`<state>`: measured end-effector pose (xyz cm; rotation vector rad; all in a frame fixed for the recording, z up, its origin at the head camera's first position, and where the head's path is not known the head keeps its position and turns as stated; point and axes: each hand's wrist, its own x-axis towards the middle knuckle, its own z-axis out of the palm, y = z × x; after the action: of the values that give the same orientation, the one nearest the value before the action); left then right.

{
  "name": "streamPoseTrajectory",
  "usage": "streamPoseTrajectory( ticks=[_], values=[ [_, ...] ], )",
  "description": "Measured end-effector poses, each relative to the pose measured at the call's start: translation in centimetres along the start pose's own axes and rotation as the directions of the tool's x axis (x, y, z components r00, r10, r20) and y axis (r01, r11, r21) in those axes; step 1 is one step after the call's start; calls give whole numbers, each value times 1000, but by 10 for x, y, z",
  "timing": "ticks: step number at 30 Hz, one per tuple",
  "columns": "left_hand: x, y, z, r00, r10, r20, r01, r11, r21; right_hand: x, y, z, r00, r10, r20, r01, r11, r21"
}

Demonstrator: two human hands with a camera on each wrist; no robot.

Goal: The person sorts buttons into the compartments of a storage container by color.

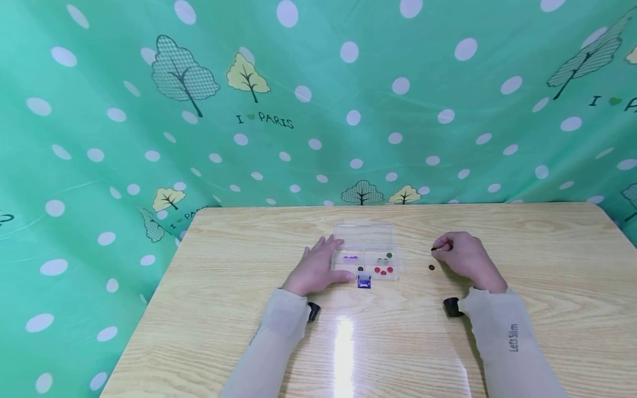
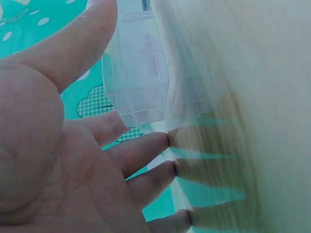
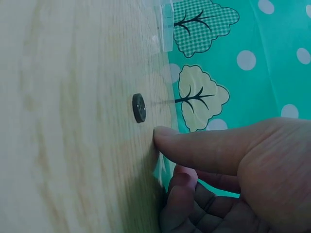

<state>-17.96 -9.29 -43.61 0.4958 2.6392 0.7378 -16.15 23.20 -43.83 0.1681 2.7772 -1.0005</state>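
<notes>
A clear plastic box [image 1: 365, 236] lies with its lid laid back on the table. Its compartments hold purple pieces [image 1: 350, 257], green pieces [image 1: 389, 255], red buttons [image 1: 383, 272] and one dark button [image 1: 360, 269]. My left hand [image 1: 318, 268] rests at the box's left side, fingers spread and thumb by the front corner; the left wrist view shows the thumb against the clear wall [image 2: 138, 73]. My right hand [image 1: 464, 255] pinches a small dark button [image 1: 433, 249] at the tabletop, hidden in the right wrist view. Nearer me lies another dark button [image 1: 431, 267], seen with holes [image 3: 139, 108].
A small blue piece [image 1: 364, 282] sits at the box's front edge. The wood-grain table [image 1: 239, 265] runs back to a green dotted curtain [image 1: 318, 138]. Light glares off the tabletop in front of the box.
</notes>
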Motion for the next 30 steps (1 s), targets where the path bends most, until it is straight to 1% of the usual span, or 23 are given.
streamPoseTrajectory(
  ticks=[6, 18, 30],
  values=[
    [-1, 0, 0, 1000, -2, 4, 2, 1000, -6, 0, 0, 1, 1000, 15, 12, -15, 1000, -2],
    [1, -1, -1, 1000, 16, -2, -16, 1000, 5, 0, -1, -1, 999, 26, 19, -26, 1000, 4],
    [0, -1, -1, 1000, 17, 1, -17, 1000, 4, -1, -3, -1, 1000, 4, 21, -4, 1000, -6]
  ],
)
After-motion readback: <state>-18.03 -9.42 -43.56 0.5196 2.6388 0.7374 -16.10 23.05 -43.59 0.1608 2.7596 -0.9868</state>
